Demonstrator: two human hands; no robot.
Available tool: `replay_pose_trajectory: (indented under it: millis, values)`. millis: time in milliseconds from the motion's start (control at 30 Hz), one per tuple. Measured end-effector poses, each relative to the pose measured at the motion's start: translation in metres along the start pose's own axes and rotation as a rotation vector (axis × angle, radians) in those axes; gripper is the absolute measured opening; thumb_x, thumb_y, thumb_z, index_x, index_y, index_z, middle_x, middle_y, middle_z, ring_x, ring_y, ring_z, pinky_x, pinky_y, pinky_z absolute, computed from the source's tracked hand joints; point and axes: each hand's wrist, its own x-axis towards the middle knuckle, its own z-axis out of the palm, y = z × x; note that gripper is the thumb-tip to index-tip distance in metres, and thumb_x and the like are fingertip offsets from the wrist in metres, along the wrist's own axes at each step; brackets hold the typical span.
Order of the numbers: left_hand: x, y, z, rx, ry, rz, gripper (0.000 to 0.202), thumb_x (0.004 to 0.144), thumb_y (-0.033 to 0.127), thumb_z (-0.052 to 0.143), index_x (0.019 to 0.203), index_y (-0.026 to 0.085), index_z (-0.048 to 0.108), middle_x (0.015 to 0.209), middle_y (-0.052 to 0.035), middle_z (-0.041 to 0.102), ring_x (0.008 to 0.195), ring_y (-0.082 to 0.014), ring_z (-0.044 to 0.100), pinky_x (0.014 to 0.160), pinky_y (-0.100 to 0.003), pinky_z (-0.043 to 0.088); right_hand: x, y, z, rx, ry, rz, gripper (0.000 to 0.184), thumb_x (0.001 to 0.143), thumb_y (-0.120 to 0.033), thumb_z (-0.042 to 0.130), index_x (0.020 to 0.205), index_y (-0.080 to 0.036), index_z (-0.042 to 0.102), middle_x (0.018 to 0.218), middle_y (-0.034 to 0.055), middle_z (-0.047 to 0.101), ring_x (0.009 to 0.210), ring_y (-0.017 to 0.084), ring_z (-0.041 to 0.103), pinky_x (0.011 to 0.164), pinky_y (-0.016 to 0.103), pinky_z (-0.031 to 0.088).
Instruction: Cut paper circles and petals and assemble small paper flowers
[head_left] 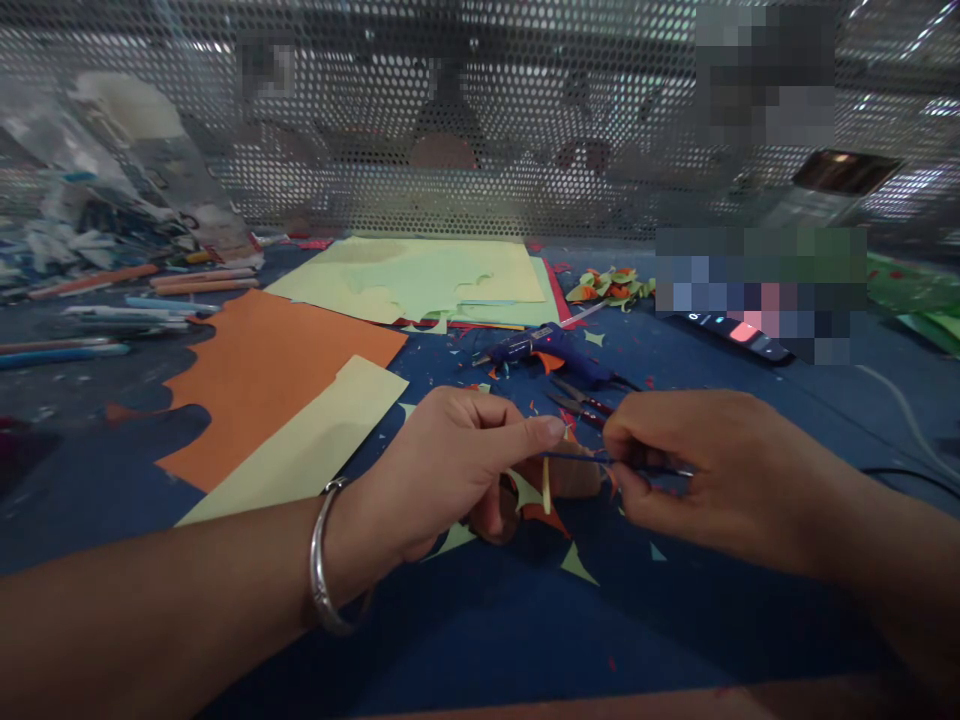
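Observation:
My left hand point(469, 460), with a silver bangle at the wrist, pinches a narrow pale yellow paper strip point(547, 488) between thumb and fingers. A thin blue stick point(574, 457) runs across from the strip to my right hand point(697, 465), whose fingers close around it. The stick's far end near my left thumb meets the strip; whether the paper is wound on it I cannot tell. Beneath the hands is a brownish object point(577, 477), mostly hidden, among green and orange paper scraps point(577, 567). Small scissors point(581, 402) lie just beyond my right fingers.
A blue glue gun point(555, 345) lies beyond the hands. Pale green sheets point(420, 280), orange paper point(255, 370) and a yellow strip sheet point(300, 445) cover the left. Rolled paper sticks point(135, 315) lie far left, curled pieces point(615, 288) behind, a phone point(739, 337) and cable point(907, 410) right.

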Motion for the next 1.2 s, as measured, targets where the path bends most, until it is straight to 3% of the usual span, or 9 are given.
replay_pose_trajectory:
  millis: [167, 400, 567, 767, 1200]
  values:
    - [0.000, 0.004, -0.002, 0.054, -0.010, 0.028, 0.038, 0.083, 0.042, 0.075, 0.056, 0.018, 0.061, 0.030, 0.0052, 0.046, 0.027, -0.0055, 0.039, 0.036, -0.014, 0.027, -0.001, 0.001, 0.000, -0.012, 0.011, -0.002, 0.008, 0.080, -0.017, 0.054, 0.075, -0.023, 0.054, 0.066, -0.0020, 0.058, 0.057, 0.015, 0.051, 0.057, 0.029, 0.034]
    - [0.000, 0.008, -0.003, 0.038, -0.103, 0.037, 0.026, 0.085, 0.029, 0.070, 0.062, 0.018, 0.066, 0.033, 0.0051, 0.049, 0.028, -0.0066, 0.044, 0.034, -0.014, 0.031, -0.002, 0.003, -0.001, -0.015, 0.008, -0.001, 0.010, 0.080, -0.016, 0.053, 0.074, -0.023, 0.053, 0.065, -0.0024, 0.057, 0.057, 0.015, 0.050, 0.058, 0.029, 0.035]
    - [0.000, 0.006, -0.006, 0.209, -0.096, 0.146, 0.024, 0.091, 0.035, 0.066, 0.074, 0.018, 0.067, 0.046, 0.0046, 0.060, 0.032, -0.0055, 0.052, 0.032, -0.010, 0.026, -0.002, 0.005, -0.003, 0.049, 0.010, 0.041, 0.008, 0.079, -0.019, 0.056, 0.072, -0.023, 0.057, 0.064, -0.0029, 0.059, 0.055, 0.013, 0.051, 0.055, 0.027, 0.036]
    - [0.002, 0.007, -0.010, 0.336, -0.040, 0.233, 0.027, 0.095, 0.040, 0.062, 0.079, 0.019, 0.066, 0.051, 0.0076, 0.059, 0.032, -0.0017, 0.050, 0.033, -0.007, 0.028, 0.000, 0.004, -0.006, 0.195, -0.003, 0.166, 0.010, 0.086, -0.026, 0.058, 0.077, -0.023, 0.062, 0.064, -0.0035, 0.060, 0.054, 0.013, 0.052, 0.054, 0.027, 0.040]
    - [0.009, 0.009, -0.014, 0.257, -0.086, 0.183, 0.016, 0.089, 0.028, 0.071, 0.078, 0.016, 0.069, 0.056, 0.0064, 0.062, 0.033, -0.0009, 0.046, 0.032, -0.008, 0.035, -0.001, 0.011, -0.006, 0.304, -0.106, 0.164, 0.023, 0.094, -0.037, 0.056, 0.083, -0.023, 0.070, 0.065, -0.0008, 0.064, 0.053, 0.013, 0.054, 0.050, 0.028, 0.041]
